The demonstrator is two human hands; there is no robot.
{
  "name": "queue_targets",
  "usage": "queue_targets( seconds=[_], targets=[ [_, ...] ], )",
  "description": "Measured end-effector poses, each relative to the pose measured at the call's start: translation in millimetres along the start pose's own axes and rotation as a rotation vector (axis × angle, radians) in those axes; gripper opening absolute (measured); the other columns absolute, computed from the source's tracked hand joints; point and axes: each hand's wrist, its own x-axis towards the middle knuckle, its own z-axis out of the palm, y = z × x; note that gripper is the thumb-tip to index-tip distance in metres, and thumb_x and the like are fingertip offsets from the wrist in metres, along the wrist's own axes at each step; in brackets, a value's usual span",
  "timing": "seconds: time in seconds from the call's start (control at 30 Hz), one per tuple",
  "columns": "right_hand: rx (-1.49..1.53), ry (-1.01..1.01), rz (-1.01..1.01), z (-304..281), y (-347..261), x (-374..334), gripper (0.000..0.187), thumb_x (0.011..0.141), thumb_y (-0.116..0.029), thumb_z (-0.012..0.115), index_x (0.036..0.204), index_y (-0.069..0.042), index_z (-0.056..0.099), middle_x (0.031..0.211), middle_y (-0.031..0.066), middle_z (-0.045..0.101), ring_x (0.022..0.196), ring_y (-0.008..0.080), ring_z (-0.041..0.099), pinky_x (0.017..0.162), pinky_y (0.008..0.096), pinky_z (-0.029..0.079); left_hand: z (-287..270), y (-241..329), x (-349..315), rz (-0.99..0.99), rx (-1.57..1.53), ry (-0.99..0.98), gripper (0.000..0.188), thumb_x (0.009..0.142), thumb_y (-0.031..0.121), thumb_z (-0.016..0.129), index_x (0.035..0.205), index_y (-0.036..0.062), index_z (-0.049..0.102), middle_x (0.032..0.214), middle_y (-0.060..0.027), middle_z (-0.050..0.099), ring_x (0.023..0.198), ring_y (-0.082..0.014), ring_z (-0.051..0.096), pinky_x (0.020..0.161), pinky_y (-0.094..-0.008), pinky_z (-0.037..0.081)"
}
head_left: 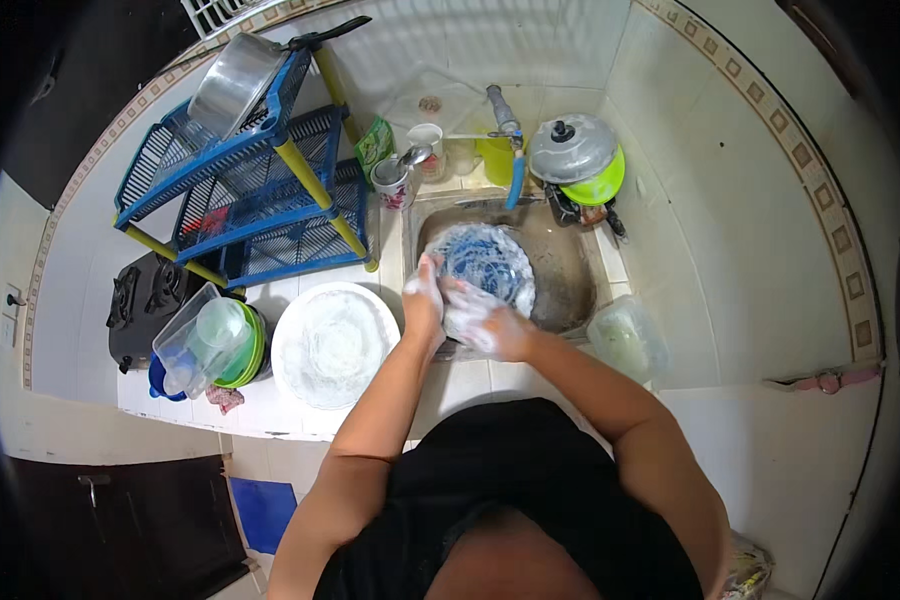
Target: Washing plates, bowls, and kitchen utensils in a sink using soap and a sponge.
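Observation:
A round blue plate (482, 262), streaked with white suds, is tilted over the near left part of the metal sink (568, 285). At its near left rim, my left hand (425, 305) is closed on the edge, foam on the fingers. Close beside it, my right hand (485, 322) lies against the plate's near side under thick suds. Foam and blur hide its fingers, and whether a sponge is in it cannot be made out. Left of the sink, a large white round basin or lid (336, 345) has suds on its surface.
A blue rack (260, 185) holding a metal pot (235, 85) stands at left. Cups (392, 185) and the tap (510, 140) are behind the sink. A lidded pot (575, 150) is at back right, a clear container (625, 338) at right. Stacked bowls (235, 345) sit near the stove (150, 305).

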Motion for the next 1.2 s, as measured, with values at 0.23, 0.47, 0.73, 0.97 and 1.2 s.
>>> queue_targets(
  seconds=[0.23,0.47,0.73,0.97,1.2],
  targets=[
    [-0.613,0.127,0.467,-25.6,51.9,-14.9,0.049,0.078,-0.027,0.058,0.124,-0.013,0.048,0.134,0.02,0.037,0.122,0.0438,0.035,0.1,0.0517,0.027,20.4,22.4,-19.7,-0.126,0.057,-0.027,0.05,0.091,0.047,0.041,0.111,0.0033,0.054,0.085,-0.0104,0.056,0.052,-0.0175,0.053,0.047,-0.0307,0.048],
    [-0.2,0.268,0.292,5.9,19.1,33.3,0.059,0.071,-0.014,0.06,0.126,-0.002,0.042,0.136,0.0242,0.031,0.123,0.0496,0.028,0.103,0.0513,0.025,26.8,31.5,-19.6,-0.153,0.047,-0.002,0.057,0.091,0.052,0.035,0.113,0.003,0.054,0.089,-0.0092,0.059,0.075,-0.0186,0.058,0.065,-0.0322,0.05],
    [-0.094,-0.402,0.009,-31.8,3.5,-12.0,0.048,0.073,-0.029,0.063,0.115,-0.006,0.054,0.134,0.0157,0.038,0.124,0.0316,0.036,0.105,0.0401,0.027,-1.1,29.4,8.7,-0.338,0.008,-0.207,0.067,0.089,0.06,0.027,0.125,0.0045,0.042,0.087,-0.0113,0.056,0.073,-0.0231,0.06,0.062,-0.0352,0.051],
    [-0.052,-0.306,-0.012,-98.1,27.1,-23.9,0.026,0.076,-0.023,0.063,0.096,-0.007,0.064,0.106,0.0076,0.06,0.099,0.0274,0.056,0.085,0.0378,0.045,-5.6,47.6,21.3,-0.485,-0.013,-0.529,0.078,0.083,0.068,0.023,0.139,0.0127,0.024,0.118,-0.0223,0.047,0.092,-0.0371,0.059,0.077,-0.0446,0.052],
    [0.904,0.394,0.693,-123.8,52.9,-17.3,0.021,0.078,-0.015,0.068,0.089,0.001,0.06,0.08,0.0033,0.062,0.077,0.0114,0.059,0.067,0.0273,0.048,10.1,20.1,14.7,-0.136,0.172,-0.312,0.079,0.083,0.069,0.029,0.111,0.0,0.056,0.089,-0.0074,0.061,0.086,-0.0189,0.058,0.076,-0.0337,0.046]
  ],
)
